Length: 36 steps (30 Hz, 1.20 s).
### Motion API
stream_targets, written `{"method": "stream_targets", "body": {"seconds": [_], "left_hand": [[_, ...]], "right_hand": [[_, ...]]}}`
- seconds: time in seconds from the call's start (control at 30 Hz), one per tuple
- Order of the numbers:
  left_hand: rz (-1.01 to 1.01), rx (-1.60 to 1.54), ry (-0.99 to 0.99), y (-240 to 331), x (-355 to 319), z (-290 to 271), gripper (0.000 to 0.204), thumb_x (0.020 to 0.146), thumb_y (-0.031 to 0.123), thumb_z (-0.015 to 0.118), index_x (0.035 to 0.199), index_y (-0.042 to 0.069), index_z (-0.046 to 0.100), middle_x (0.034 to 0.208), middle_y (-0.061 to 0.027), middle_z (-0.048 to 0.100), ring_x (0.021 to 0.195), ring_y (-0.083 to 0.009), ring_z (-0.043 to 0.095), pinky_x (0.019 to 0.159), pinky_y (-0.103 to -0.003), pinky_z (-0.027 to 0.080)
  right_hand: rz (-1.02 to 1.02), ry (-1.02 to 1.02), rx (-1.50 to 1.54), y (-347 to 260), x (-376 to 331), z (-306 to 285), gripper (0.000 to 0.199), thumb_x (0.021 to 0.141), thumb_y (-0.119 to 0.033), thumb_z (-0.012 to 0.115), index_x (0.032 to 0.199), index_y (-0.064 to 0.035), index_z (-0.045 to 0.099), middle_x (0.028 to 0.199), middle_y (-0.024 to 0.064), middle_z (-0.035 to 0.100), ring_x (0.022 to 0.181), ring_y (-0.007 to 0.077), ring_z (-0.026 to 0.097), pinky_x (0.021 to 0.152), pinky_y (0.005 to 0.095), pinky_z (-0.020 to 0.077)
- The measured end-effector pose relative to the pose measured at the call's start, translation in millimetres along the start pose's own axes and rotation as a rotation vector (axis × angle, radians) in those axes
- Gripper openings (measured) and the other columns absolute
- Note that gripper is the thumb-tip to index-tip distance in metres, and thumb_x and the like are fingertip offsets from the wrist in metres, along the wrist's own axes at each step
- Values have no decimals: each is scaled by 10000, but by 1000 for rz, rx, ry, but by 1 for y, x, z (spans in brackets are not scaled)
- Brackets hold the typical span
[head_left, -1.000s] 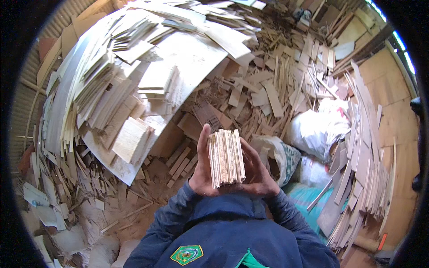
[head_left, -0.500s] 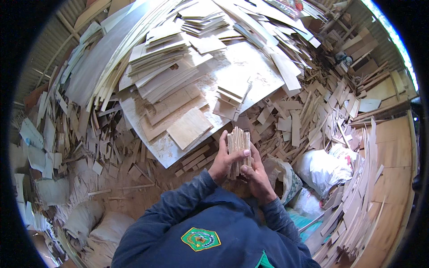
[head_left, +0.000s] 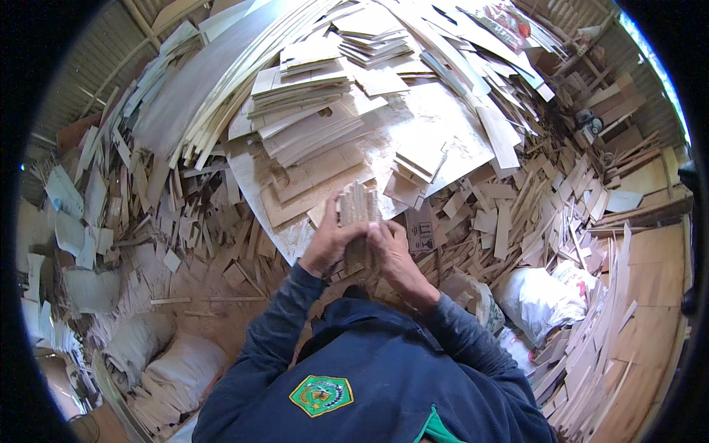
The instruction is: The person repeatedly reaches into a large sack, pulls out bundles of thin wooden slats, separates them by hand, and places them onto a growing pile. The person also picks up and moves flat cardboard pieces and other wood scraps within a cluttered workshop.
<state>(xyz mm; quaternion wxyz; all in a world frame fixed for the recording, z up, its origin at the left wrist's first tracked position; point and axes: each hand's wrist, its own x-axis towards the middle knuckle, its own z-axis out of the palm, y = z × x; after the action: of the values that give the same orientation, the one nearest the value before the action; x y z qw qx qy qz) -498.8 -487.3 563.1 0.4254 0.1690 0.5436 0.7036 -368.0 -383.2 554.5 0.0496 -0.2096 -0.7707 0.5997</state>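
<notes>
Between my two hands I hold an upright bundle of thin plywood strips (head_left: 357, 204), its uneven ends pointing away from me. My left hand (head_left: 326, 240) wraps its left side, thumb across the near face. On the right edge, my right hand (head_left: 395, 255) grips with its thumb beside the left one. The bundle is over the near edge of a pale work board (head_left: 436, 111). Just beyond it lie flat plywood pieces (head_left: 317, 173), and a small stack of plywood pieces (head_left: 415, 168) lies to the right.
Taller stacks of plywood sheets (head_left: 303, 96) cover the board's far left. Wood offcuts (head_left: 509, 199) are heaped on the floor at right. White sacks (head_left: 543, 299) stand at the right, and dusty full sacks (head_left: 177, 365) at the lower left. Long strips (head_left: 591, 362) lean along the right side.
Both hands have carried the strip bundle left and slightly away from me, toward the board. The view has shifted, so the surroundings sit farther right and lower.
</notes>
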Motion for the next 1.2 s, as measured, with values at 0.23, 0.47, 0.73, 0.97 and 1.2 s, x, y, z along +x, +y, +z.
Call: {"method": "stream_targets", "body": {"seconds": [0.23, 0.47, 0.73, 0.97, 1.2], "left_hand": [[219, 1149, 161, 34, 54, -27, 1153, 589, 309, 872, 1483, -24, 225, 1346, -284, 478, 1227, -356, 523, 1052, -428, 406], [104, 1785, 58, 10, 69, 1, 1398, 554, 837, 693, 1524, -9, 147, 1191, -335, 538, 1057, -450, 590, 898, -492, 485], [-103, 1401, 51, 36, 83, -29, 1281, 698, 877, 521, 1496, -71, 198, 1363, -346, 461, 1205, -428, 548, 995, -440, 467], [-625, 756, -123, 22, 100, -77, 1057, 830, 800, 460, 1449, -52, 367, 1429, -180, 455, 1277, -260, 467, 1069, -362, 384], [-556, 685, -215, 11, 92, -83, 940, 881, 694, 525, 1451, -38, 372, 1458, -172, 430, 1320, -256, 430, 1096, -365, 351]], "right_hand": [[17, -85, 777, 17, 38, 17, 374, 1014, -286, 521, 1252, 0, 556, 1093, 37, 617, 923, 107, 568, 856, 289, 475], [151, 349, 11, 71, 33, 30, 446, 875, -261, 625, 1198, 42, 571, 1076, 213, 639, 1008, 288, 613, 902, 366, 475], [601, 277, 1118, 42, 26, 33, 773, 952, -606, 441, 1478, -52, 324, 1547, 131, 293, 1414, 250, 257, 1147, 433, 200], [422, 377, 1173, 27, 56, 58, 1081, 877, -751, 423, 1542, -34, -38, 1611, 143, 95, 1471, 288, 142, 1172, 451, 176], [408, 415, 1351, 74, 106, 96, 1238, 793, -844, 420, 1503, -50, -211, 1593, 233, -17, 1463, 387, 94, 1163, 508, 164]]}}
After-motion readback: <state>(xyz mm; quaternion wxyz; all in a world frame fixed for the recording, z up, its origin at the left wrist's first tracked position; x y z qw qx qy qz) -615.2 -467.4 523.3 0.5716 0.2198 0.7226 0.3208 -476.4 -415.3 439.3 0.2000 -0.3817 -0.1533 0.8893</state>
